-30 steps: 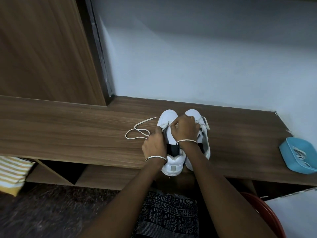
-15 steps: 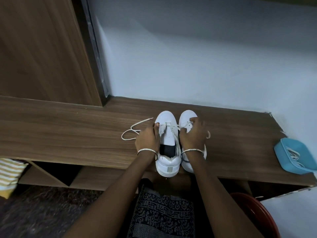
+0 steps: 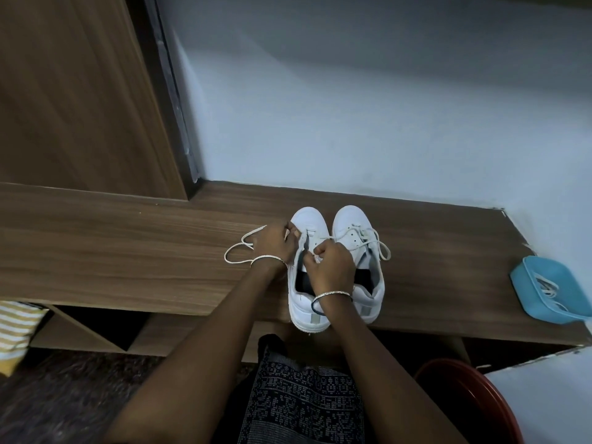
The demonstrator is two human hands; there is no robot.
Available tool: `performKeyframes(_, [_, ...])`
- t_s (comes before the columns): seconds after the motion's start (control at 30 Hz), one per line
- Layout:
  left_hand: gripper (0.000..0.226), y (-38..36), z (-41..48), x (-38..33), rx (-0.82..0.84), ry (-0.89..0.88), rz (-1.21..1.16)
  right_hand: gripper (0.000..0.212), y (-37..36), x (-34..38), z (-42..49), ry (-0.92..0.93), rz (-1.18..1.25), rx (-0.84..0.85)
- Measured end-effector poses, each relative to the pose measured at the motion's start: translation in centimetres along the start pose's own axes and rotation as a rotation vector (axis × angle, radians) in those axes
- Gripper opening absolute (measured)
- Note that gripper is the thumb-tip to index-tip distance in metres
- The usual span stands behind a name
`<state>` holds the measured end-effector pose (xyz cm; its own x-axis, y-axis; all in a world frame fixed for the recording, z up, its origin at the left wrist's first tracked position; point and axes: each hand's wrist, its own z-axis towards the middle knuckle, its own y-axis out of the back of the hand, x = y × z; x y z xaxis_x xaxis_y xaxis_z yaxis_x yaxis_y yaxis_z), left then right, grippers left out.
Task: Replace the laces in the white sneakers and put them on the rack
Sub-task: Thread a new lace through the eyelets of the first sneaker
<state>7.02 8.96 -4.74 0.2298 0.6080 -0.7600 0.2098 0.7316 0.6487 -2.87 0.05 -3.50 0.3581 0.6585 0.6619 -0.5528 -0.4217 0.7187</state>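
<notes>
On the desk (image 3: 128, 257), left hand (image 3: 275, 243) and right hand (image 3: 330, 267) both have fingers (image 3: 320, 250) pinched on the lace (image 3: 255, 233) of the left sneaker (image 3: 309, 219), mid-lacing; next it likely needs feeding through another eyelet.

Dim, cool light — the wall (image 3: 352, 107) beyond the desk (image 3: 128, 257) is brightest, darkening upward; deep shadow beneath the desk's near edge; wide-angle bending curves its edges; the floor (image 3: 64, 395) below looks smeared.

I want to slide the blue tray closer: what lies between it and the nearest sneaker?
Only bare bench top, seen in the head view, between blue tray and nearest sneaker.
</notes>
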Motion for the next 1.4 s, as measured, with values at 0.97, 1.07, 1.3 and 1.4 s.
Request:
performKeyframes(0.97, [0.037,5.2,-1.7,0.0,-0.058,0.165,-0.746,0.021,-0.3,0.4,-0.1,-0.036,-0.062,-0.003])
performKeyframes(1.07, [0.039,6.1,-1.6,-1.6,-0.058,0.223,-1.205,0.022,-0.3,0.4,-0.1,-0.044,-0.07,-0.004])
performKeyframes(1.3, [0.043,6.9,-2.0,-1.2,-0.053,0.406,-1.476,0.022,-0.6,0.1,0.0,-0.045,-0.066,-0.013])
performKeyframes(1.4, [0.041,5.6,-2.0,-0.3,-0.133,0.358,-1.015,0.021,-0.7,0.0,0.0,-0.047,-0.061,-0.014])
